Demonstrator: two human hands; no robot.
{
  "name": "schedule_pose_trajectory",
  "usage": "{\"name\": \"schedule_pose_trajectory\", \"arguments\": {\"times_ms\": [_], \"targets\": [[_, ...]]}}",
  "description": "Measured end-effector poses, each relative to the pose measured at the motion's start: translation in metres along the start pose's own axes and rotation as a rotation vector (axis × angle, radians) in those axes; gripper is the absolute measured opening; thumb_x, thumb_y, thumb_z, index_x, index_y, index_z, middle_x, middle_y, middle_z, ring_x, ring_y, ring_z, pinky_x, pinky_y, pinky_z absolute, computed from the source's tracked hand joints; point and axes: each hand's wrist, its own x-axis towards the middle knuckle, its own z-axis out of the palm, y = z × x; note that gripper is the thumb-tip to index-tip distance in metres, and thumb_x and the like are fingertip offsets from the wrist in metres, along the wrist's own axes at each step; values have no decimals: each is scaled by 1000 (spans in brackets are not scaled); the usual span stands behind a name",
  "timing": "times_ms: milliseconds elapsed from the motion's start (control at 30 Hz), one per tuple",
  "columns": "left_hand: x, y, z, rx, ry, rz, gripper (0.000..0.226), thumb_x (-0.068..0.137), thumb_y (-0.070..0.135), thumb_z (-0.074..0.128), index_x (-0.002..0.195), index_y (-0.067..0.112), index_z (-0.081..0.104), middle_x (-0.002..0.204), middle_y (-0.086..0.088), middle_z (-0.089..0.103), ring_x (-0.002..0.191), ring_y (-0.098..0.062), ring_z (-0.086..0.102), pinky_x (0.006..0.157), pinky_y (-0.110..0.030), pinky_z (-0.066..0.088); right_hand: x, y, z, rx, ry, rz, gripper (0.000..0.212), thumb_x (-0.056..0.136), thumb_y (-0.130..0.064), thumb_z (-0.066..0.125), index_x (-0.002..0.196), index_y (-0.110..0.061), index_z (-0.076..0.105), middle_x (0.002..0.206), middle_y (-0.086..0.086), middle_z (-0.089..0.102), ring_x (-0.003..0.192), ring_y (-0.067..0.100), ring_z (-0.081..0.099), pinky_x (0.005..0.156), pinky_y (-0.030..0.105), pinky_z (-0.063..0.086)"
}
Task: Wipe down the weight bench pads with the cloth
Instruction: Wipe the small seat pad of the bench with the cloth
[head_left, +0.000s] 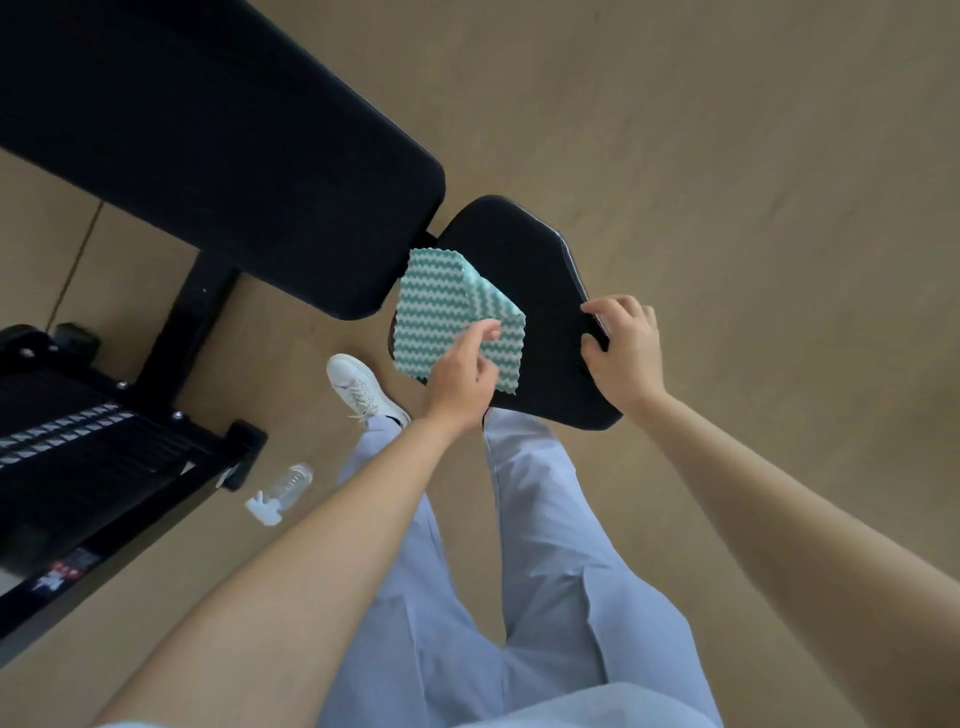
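My left hand (460, 379) pinches the green-and-white zigzag cloth (457, 317), which lies on the 9 o'clock side of the small black padded seat (535, 280), ready to drag. My right hand (623, 348) grips the seat's 3 o'clock edge, probably to steady it. The long black back pad (234, 156) sits at 10 o'clock.

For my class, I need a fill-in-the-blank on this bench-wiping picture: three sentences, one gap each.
1. The left hand pinches the ____.
2. The right hand grips the seat pad, which is coloured ____.
3. The spray bottle lies on the ____.
Missing words: cloth, black, floor.
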Motion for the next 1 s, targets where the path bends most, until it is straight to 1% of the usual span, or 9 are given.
{"name": "schedule_pose_trajectory", "arguments": {"times_ms": [67, 133, 233, 333, 433, 600, 700, 867, 1000], "targets": [[11, -13, -4, 115, 183, 6, 44, 98, 6, 46, 141, 11, 52, 138, -5, 59, 124, -24, 54, 104, -45, 45, -3, 11, -2, -33, 31, 16, 37, 92, -12, 63, 128, -16, 64, 130, 5, 60, 115, 33, 49, 101, 47, 44], [31, -27, -4, 369, 77, -28, 54, 105, 25, 42, 157, 13, 33, 165, -9, 29, 152, -29, 24, 124, -48, 22, -4, 21, -5, -37, -28, 109, 38, 101, -23, 55, 138, -18, 59, 139, 5, 58, 122, 33, 51, 105, 44, 42], [56, -40, 9, 616, -99, -100, 71, 106, 53, 21, 162, 21, -8, 170, -4, -17, 156, -30, -16, 125, -56, -4, -4, 29, -11, 108, -121, 261, 35, 107, -32, 42, 134, -27, 64, 131, 0, 68, 122, 24, 59, 103, 35, 44], [71, -34, 19, 646, -87, -114, 74, 101, 66, 10, 160, 28, -13, 168, -7, -24, 153, -38, -23, 120, -65, -11, -1, 33, -18, 440, -189, 390, 39, 104, -45, 39, 112, -35, 77, 116, -7, 75, 112, 17, 67, 106, 46, 50], [86, -23, 22, 690, -66, -68, 73, 98, 71, 9, 160, 37, -11, 168, -9, -21, 151, -47, -21, 117, -70, -12, -6, 42, -23, 626, -261, 448, 46, 100, -56, 34, 113, -42, 76, 123, -5, 74, 113, 20, 68, 103, 67, 44], [130, 9, 24, 741, -67, 82, 71, 97, 75, 10, 159, 43, -6, 170, -5, -14, 152, -48, -16, 114, -74, -12, -22, 62, -8, 806, -285, 589, 36, 109, -43, 34, 130, -47, 63, 129, -15, 65, 108, 10, 58, 97, 43, 51], [142, 34, 39, 806, -121, 297, 64, 100, 69, 13, 157, 43, 21, 171, 2, 7, 155, -42, -5, 116, -74, -5, -35, 69, 13, 1010, -188, 692, 37, 108, -36, 38, 134, -39, 63, 120, -17, 65, 107, 7, 57, 80, 28, 49], [93, 54, 73, 845, -271, 607, 51, 105, 52, 23, 138, 28, 53, 145, 7, 52, 154, -30, 20, 119, -69, 1, -38, 71, 21, 1288, 58, 873, 22, 100, -18, 54, 103, -14, 75, 91, -4, 76, 85, 17, 63, 73, 29, 49], [69, 49, 83, 927, -403, 829, 53, 103, 55, 32, 137, 19, 52, 136, -3, 55, 143, -31, 38, 122, -63, 9, -42, 76, 22, 1327, 57, 897, 35, 109, -29, 39, 115, -8, 67, 102, 4, 74, 90, 20, 67, 83, 35, 52]]}}
